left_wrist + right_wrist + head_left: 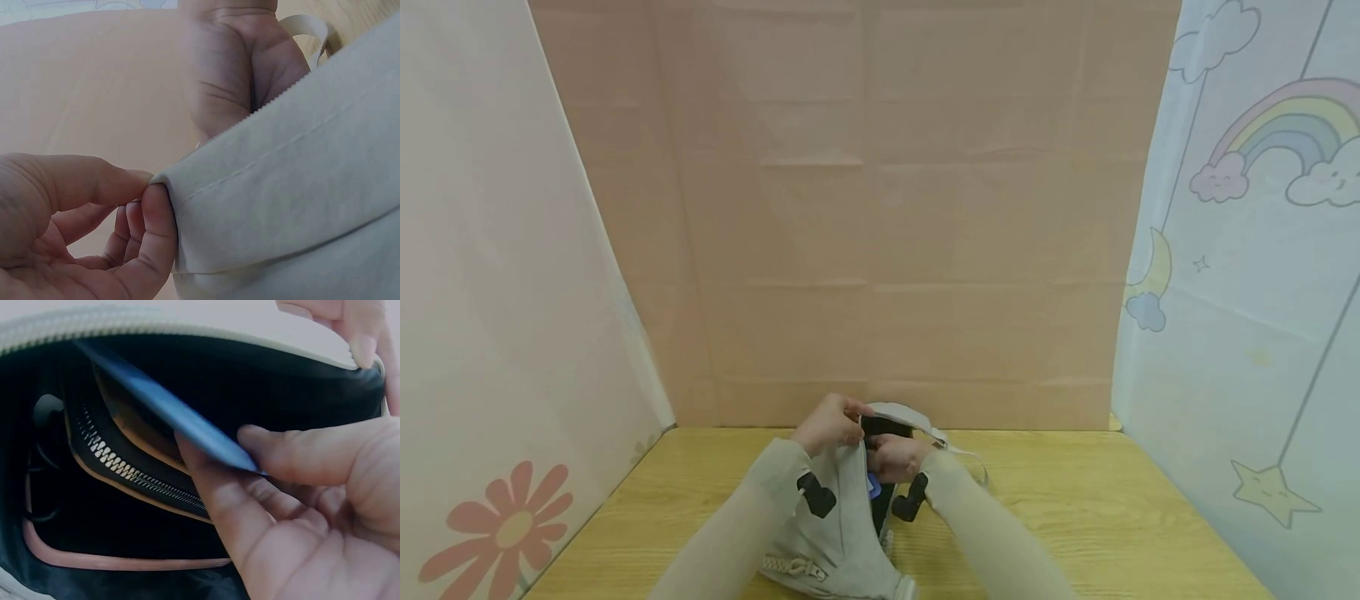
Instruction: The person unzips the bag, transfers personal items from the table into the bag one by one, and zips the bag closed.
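A light grey zippered bag leans on the table with its mouth open, showing a dark lining. At the top corner of the opening, my left hand pinches the fabric edge between thumb and fingers; the left wrist view shows this grip on the bag closely. My right hand reaches inside. In the right wrist view, the right hand pinches a thin, flat blue object by one end. Beside it in the bag lies a brown-edged pouch with a metal zipper. The blue object's exact kind cannot be told.
A pink-edged item and a dark cord lie deeper in the bag. The bag's strap trails on the wooden table. A tan backdrop stands behind, with printed curtains at the sides.
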`<state>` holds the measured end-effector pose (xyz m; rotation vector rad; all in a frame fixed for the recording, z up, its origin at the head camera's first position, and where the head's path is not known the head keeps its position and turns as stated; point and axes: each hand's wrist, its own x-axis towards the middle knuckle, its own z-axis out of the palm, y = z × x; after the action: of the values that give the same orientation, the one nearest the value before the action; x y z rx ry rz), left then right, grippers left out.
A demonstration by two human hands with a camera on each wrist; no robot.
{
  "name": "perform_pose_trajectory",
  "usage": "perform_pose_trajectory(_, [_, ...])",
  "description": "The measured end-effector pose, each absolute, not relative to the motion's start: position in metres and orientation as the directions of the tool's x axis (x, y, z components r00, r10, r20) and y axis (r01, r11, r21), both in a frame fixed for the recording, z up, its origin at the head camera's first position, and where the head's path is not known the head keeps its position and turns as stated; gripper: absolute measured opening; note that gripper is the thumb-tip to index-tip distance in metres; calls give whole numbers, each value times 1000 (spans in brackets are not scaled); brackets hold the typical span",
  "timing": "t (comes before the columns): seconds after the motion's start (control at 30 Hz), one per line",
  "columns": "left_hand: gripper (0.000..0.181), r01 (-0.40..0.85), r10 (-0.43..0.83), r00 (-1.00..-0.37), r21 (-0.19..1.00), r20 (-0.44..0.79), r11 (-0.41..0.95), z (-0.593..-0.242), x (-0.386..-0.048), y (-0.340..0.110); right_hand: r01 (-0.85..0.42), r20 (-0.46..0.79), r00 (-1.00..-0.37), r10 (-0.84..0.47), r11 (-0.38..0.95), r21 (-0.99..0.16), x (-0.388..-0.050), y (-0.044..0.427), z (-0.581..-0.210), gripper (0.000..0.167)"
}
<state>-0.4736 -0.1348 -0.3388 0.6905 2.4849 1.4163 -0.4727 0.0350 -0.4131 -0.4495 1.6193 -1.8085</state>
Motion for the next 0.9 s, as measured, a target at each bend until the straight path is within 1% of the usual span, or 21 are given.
perform_pose_trajectory(0.1, [43, 296, 487, -872, 852, 56, 433, -339, -473, -135, 260, -180, -715, -675, -17, -966, -471, 35, -413, 61])
perform_pose_trajectory(0.17, [42, 296, 487, -872, 852, 56, 431, -339, -473, -134, 266, -192, -722, -664, -10, -964, -471, 35, -413, 61])
perform_pose_trajectory(0.27, [43, 305, 492, -868, 850, 63, 430, -340, -472, -134, 257, -209, -747, -631, 16, -966, -470, 35, -413, 53])
perform_pose_trajectory(0.33, [43, 306, 495, -867, 851, 63, 428, -340, -472, -134, 259, -227, -764, -603, 36, -965, -470, 34, -413, 44])
perform_pose_trajectory(0.43, [43, 302, 498, -865, 853, 58, 425, -341, -472, -134, 283, -266, -771, -579, 63, -957, -468, 33, -413, 31])
perform_pose_trajectory(0.5, [43, 297, 498, -866, 855, 53, 425, -340, -472, -134, 301, -295, -772, -563, 86, -950, -467, 32, -411, 26])
perform_pose_trajectory(0.6, [44, 293, 496, -867, 856, 49, 427, -339, -473, -134, 327, -327, -769, -550, 103, -940, -466, 31, -410, 25])
perform_pose_trajectory(0.9, [44, 290, 489, -871, 857, 51, 427, -339, -475, -134, 271, -272, -769, -578, 91, -958, -464, 25, -405, 22])
